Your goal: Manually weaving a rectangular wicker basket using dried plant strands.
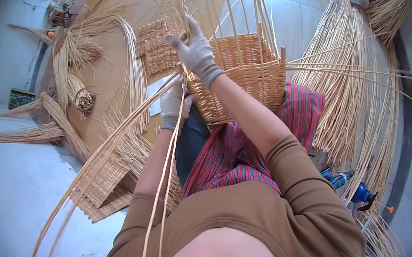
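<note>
A half-woven wicker basket (pixel 258 86) rests tilted across my lap, with long upright stakes rising from its far side. My left hand (pixel 173 106), in a pale grey glove, is closed at the basket's left end; its fingertips are partly hidden. Several long wicker strands (pixel 111 139) run from that end down past my left forearm. Just above, my gloved right hand (pixel 197 54) is raised beside the stakes, fingers stretched and thumb apart, with nothing visibly gripped. A patterned red cloth (pixel 302 107) covers my lap under the basket.
Large bundles of loose wicker (pixel 339 83) lie on the right, with a blue bottle-like object (pixel 361 194) near them. Woven panels (pixel 157 44) lie beyond my hands, and more woven mats (pixel 105 183) at the lower left. Tied wicker bundles (pixel 79 95) spread along the left.
</note>
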A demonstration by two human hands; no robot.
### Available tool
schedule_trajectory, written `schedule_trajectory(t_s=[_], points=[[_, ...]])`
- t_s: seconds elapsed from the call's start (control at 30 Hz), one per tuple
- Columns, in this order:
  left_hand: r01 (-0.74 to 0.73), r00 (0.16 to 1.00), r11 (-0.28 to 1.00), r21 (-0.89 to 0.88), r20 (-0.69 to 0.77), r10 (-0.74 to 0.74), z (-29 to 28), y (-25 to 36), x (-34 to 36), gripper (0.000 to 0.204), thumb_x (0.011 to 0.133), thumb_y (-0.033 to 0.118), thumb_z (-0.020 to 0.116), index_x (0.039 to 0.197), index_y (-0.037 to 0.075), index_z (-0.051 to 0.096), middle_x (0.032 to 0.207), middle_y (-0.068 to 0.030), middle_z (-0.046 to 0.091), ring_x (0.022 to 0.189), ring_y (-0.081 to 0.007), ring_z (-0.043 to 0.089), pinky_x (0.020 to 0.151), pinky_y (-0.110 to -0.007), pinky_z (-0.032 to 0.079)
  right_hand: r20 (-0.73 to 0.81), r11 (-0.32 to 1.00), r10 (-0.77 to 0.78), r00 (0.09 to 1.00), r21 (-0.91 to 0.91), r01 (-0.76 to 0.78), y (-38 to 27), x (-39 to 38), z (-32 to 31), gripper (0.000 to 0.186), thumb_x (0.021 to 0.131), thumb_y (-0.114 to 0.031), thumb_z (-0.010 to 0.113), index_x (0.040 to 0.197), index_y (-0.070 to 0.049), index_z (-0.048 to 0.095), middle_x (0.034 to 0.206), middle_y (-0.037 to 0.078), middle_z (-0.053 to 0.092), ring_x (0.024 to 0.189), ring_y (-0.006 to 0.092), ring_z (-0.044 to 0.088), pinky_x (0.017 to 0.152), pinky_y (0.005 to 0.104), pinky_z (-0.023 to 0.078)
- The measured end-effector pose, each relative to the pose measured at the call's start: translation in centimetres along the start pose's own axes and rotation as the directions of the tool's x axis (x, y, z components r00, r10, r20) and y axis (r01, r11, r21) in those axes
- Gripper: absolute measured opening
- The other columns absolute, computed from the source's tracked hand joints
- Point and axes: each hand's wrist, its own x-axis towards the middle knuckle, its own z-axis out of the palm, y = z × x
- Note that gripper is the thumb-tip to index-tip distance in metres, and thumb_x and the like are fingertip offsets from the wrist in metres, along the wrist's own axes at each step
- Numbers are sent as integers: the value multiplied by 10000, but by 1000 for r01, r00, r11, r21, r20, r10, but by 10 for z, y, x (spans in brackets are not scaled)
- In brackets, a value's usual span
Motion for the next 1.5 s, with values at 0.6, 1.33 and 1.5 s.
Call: schedule_trajectory(t_s=[0.6,1.33,1.5], points=[[-96,987,990,-102,-142,81,13,-3,-1,616,756,260,941,1227,116,572,784,-68,564,707,-276,582,665,-463,472,-163,991,-85,983,88,100,-14,-32,-31,422,1070,-125,570,1481,-41,520,983,163,733,870,258,729,841,419,600],[355,935,594,-722,286,-211,23,84,53,199,1067,134,611,1243,71,541,846,-76,629,584,-167,617,480,-336,514,-63,938,214,975,-267,-223,-20,-33,-120,477,1029,-98,630,1494,-122,523,1199,123,752,1047,180,737,873,309,605],[279,958,532,-799,195,-210,27,76,49,89,1039,100,653,1107,81,600,822,-58,612,485,-149,592,425,-319,496,158,906,-195,968,-350,240,-9,12,-95,676,1065,-110,551,1674,-178,264,1144,147,736,1065,232,718,920,341,596]])
